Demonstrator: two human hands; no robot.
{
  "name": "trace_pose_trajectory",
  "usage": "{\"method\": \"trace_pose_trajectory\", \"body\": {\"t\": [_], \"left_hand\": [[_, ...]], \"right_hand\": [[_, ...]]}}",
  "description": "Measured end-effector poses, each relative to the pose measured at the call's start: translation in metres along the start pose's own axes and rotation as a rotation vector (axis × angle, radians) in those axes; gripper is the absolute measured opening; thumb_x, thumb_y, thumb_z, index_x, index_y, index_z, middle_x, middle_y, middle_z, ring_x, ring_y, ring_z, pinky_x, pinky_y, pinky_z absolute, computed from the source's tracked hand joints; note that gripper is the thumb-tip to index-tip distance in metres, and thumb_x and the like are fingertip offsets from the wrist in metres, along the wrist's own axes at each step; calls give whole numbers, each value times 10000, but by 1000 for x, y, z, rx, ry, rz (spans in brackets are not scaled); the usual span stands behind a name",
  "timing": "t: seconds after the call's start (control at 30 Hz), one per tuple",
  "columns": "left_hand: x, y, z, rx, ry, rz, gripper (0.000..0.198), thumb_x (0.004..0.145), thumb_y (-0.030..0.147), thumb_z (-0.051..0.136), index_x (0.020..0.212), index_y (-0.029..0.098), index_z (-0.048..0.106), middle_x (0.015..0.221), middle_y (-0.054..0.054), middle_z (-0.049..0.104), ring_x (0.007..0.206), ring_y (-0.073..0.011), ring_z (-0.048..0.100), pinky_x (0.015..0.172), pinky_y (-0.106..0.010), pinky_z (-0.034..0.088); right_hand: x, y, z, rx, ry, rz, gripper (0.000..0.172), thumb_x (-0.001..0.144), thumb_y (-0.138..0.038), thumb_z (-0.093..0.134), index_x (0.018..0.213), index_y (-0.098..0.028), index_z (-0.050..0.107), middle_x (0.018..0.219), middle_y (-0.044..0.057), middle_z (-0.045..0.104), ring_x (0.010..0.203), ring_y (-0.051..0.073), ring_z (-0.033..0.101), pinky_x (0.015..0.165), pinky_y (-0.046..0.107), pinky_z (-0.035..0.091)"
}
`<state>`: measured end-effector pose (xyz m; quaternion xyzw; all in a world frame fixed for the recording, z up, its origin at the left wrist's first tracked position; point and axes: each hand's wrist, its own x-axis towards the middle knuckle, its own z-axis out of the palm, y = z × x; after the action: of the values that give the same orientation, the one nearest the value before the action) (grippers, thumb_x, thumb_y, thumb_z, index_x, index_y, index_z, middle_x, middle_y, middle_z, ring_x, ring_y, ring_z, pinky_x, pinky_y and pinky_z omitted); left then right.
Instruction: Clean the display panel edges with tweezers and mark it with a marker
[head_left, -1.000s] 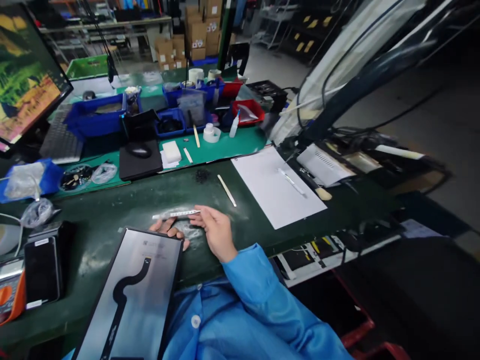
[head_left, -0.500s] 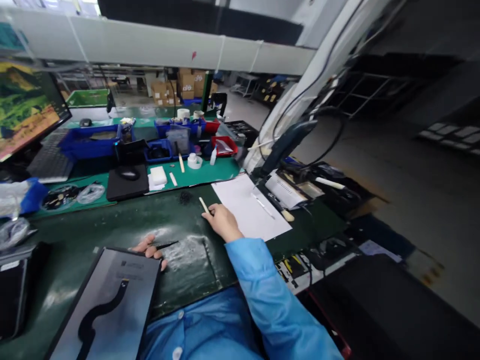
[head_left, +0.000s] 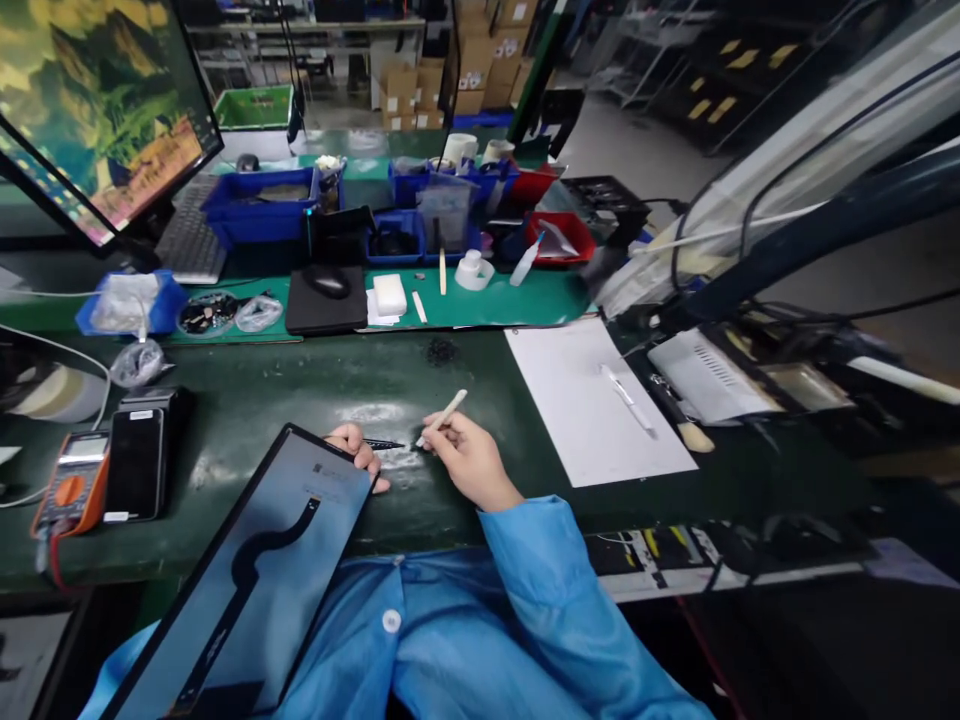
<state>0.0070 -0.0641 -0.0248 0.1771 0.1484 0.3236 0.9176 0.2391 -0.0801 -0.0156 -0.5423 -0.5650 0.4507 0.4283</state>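
My left hand point(head_left: 354, 445) grips the upper right edge of a flat display panel point(head_left: 281, 560), tilted over the bench edge and my lap. A black ribbon cable runs down the panel's silvery back. Dark, thin tweezers point(head_left: 384, 444) stick out from the same hand, pointing right. My right hand point(head_left: 472, 460) is closed around a cream-coloured pry stick point(head_left: 448, 412), one end up and the other down close to the tweezer tips. Both hands are above the dark green mat point(head_left: 247, 390). Most of my left palm is hidden behind the panel.
White paper with a pen point(head_left: 628, 400) lies to the right, near a brush point(head_left: 694, 436). An orange multimeter point(head_left: 71, 487) and a black phone-like device point(head_left: 136, 465) are at left. Behind stand blue bins point(head_left: 259, 212), a mouse point(head_left: 328, 281), a tape roll point(head_left: 473, 270) and a monitor point(head_left: 112, 110).
My right hand has come left from beside the paper, bringing the pry stick near the tweezers. My left hand still holds the panel. The view has shifted down and left.
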Motion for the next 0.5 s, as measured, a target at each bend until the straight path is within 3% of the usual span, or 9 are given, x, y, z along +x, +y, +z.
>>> {"method": "trace_pose_trajectory", "body": {"t": [0.23, 0.37, 0.5], "left_hand": [[-1, -2, 3, 42, -6, -36, 186, 743, 112, 670, 679, 146, 499, 644, -17, 628, 758, -182, 662, 801, -445, 588], [0, 1, 7, 72, 6, -51, 145, 771, 128, 670, 706, 148, 542, 682, -20, 649, 799, -180, 667, 850, -454, 572], [1, 6, 8, 121, 44, -68, 175, 740, 124, 687, 662, 139, 531, 629, -26, 620, 758, -194, 659, 846, -514, 563]], "right_hand": [[1, 14, 4, 36, -35, -39, 234, 924, -428, 525, 970, -211, 600, 864, 69, 747, 773, 196, 717, 719, 328, 579], [5, 16, 4, -27, -64, -66, 182, 934, -374, 531, 980, -222, 620, 882, 51, 746, 810, 194, 711, 748, 324, 557], [6, 16, 4, -96, -84, -94, 146, 926, -342, 545, 968, -236, 636, 923, 39, 749, 856, 197, 707, 779, 323, 537]]}}
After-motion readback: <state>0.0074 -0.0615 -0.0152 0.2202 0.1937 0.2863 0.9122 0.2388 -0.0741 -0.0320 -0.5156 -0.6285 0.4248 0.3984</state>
